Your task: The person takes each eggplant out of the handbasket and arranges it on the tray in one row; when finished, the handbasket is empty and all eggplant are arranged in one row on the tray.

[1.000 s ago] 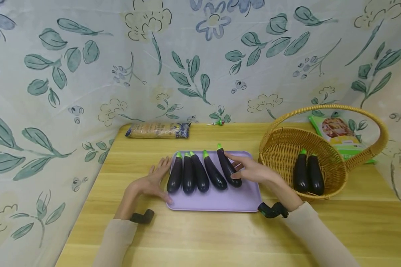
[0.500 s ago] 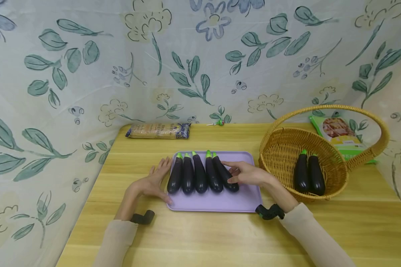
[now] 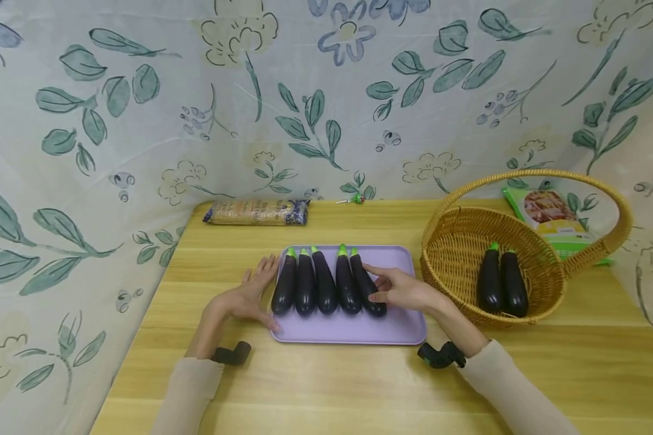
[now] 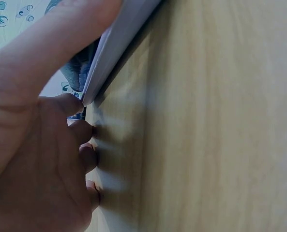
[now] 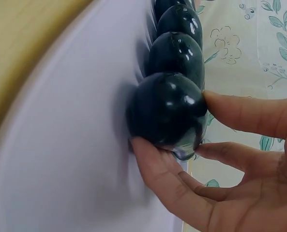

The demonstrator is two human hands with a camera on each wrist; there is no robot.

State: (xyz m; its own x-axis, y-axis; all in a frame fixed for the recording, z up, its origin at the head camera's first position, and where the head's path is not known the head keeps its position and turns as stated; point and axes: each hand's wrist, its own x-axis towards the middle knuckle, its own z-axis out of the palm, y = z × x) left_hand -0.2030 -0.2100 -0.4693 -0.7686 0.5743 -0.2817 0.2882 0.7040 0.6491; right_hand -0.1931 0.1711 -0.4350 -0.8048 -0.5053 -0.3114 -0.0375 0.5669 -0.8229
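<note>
Several dark eggplants with green stems lie side by side on a lilac tray point(image 3: 326, 331). My right hand point(image 3: 408, 291) holds the rightmost eggplant point(image 3: 363, 279). In the right wrist view, the thumb presses one side of that eggplant's rounded end point(image 5: 165, 104) and curled fingers reach around the other. My left hand point(image 3: 245, 301) is spread at the tray's left edge, its thumb on the near left corner. The left wrist view shows its fingertips point(image 4: 87, 159) down at the wooden tabletop beside the tray wall point(image 4: 116, 43).
To the right stands a wicker basket point(image 3: 451, 257) with a tall handle, holding two eggplants point(image 3: 490, 281). Behind it leans a green food packet point(image 3: 549, 214). A long clear-wrapped package point(image 3: 256, 212) and a small lollipop point(image 3: 357, 199) lie along the table's back edge, near the floral cloth point(image 3: 305, 78).
The rightmost eggplant has shifted left and toward me in my right hand, against the row. The eggplants beside it now stand straighter and closer. My left hand has stayed at the tray edge.
</note>
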